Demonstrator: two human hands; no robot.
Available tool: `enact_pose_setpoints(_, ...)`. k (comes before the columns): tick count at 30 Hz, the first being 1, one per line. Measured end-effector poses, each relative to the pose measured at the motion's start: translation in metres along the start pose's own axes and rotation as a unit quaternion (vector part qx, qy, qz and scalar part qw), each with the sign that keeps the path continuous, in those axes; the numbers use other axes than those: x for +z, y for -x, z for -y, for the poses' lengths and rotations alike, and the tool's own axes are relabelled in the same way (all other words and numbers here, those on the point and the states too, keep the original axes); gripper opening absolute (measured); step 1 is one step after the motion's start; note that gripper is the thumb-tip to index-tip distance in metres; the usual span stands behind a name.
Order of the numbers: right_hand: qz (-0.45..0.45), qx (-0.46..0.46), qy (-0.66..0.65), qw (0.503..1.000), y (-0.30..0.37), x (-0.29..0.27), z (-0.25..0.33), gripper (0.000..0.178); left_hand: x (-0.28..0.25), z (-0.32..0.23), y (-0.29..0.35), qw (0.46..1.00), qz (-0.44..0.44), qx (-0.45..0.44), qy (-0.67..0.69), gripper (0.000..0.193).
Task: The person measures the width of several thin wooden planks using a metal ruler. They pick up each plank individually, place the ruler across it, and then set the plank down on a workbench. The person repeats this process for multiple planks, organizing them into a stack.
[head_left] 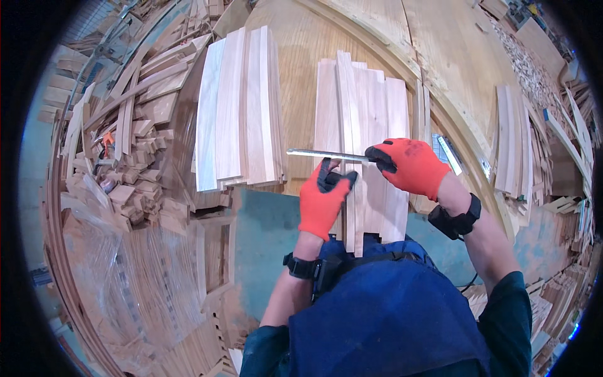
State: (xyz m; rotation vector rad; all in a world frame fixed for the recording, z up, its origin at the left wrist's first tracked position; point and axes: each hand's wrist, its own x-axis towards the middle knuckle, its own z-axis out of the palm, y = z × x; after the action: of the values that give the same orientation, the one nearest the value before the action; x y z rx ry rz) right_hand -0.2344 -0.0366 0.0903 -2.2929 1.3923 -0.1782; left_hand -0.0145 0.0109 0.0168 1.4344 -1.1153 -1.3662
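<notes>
My right hand (411, 166), in an orange glove with dark fingertips, is closed on one end of a long, narrow silvery ruler-like strip (320, 154). The strip points left, crossing above the wooden boards. Just below it is my left hand (323, 198), gloved the same way. Its thumb and fingers are apart, with a bare fingertip close under the strip; contact is unclear. Beneath both hands lies a row of pale wooden boards (370, 113). A narrow wooden slat (347, 113) lies lengthwise on top of them, partly behind my left hand.
Another row of boards (235, 107) lies to the left on the wooden worktop (298, 38). A curved wooden rail (468, 132) bounds the work area at right. Piled offcuts (135, 188) and plastic-wrapped wood (135, 283) stand left; more slats (512, 138) are stacked right.
</notes>
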Motion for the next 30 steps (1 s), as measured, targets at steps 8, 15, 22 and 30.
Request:
enact_pose_setpoints(8, -0.033, 0.125, -0.298, 0.946, -0.003, -0.013, -0.011, 0.024, -0.008, -0.020, -0.002, 0.965, 0.082, -0.017, -0.247, 0.078)
enact_pose_setpoints(15, -0.035, 0.211, -0.577, 0.788, 0.022, 0.000, -0.027, 0.019, -0.026, 0.004, -0.007, 0.977, 0.092, 0.030, -0.188, 0.061)
enact_pose_setpoints(22, -0.061, 0.151, -0.611, 0.774, 0.039, 0.017, -0.035, 0.022, -0.021, -0.019, 0.004, 0.980, -0.011, 0.021, -0.197, 0.044)
enact_pose_setpoints(30, 0.018, 0.116, -0.618, 0.777, 0.048, -0.015, 0.007, 0.018, -0.018, -0.071, 0.066, 0.982, -0.004, -0.053, -0.182, 0.052)
